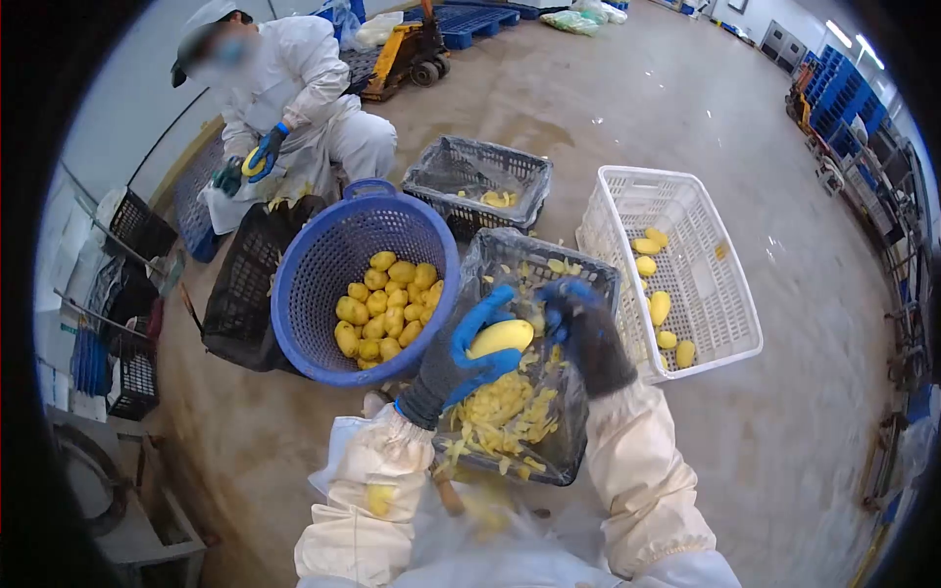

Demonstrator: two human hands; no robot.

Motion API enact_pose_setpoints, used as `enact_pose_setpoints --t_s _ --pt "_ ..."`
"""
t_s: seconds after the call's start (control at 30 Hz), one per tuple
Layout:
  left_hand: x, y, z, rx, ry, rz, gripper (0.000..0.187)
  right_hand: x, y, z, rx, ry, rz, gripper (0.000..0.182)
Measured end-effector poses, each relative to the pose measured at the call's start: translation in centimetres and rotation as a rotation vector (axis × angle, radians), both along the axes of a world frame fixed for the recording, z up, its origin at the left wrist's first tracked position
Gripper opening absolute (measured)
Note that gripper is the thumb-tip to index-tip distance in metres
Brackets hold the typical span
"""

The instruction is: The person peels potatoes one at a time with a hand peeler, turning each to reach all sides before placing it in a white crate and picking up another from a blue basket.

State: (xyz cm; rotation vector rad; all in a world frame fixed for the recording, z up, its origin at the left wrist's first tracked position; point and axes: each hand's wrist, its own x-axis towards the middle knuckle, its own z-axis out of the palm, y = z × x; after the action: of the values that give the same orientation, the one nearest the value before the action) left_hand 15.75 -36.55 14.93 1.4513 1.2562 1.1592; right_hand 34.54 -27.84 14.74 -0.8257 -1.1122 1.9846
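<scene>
My left hand [453, 361], in a blue and dark work glove, is closed around a pale yellow peeled potato [501, 339]. Just right of the potato is my right hand [588, 333], gloved alike and blurred by motion. Its fingers look curled, but whatever they hold cannot be made out. Both hands are over a black crate [610, 284] lined with clear plastic, where a heap of potato peelings [505, 416] lies. To the left, a blue perforated basket [294, 338] holds several yellow potatoes [392, 309].
A white crate [730, 284] with several peeled potatoes [660, 307] stands at right. Behind is another lined black crate [431, 167] with some peelings. A co-worker [294, 108] sits at upper left, a potato in gloved hands. A yellow pallet jack [392, 59] is farther back.
</scene>
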Motion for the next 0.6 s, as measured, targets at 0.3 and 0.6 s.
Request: enact_pose_setpoints --t_s 0.3,0.6 --pt "0.0 0.0 0.3 0.185 0.264 -0.016 0.083 1.5 1.4 -1.9 0.196 -0.048 -0.063 0.035" --pt "-0.7 0.6 -2.6 -0.040 -0.555 0.068 0.054 0.7 1.6 -0.2 0.214 0.041 -0.258 0.020"
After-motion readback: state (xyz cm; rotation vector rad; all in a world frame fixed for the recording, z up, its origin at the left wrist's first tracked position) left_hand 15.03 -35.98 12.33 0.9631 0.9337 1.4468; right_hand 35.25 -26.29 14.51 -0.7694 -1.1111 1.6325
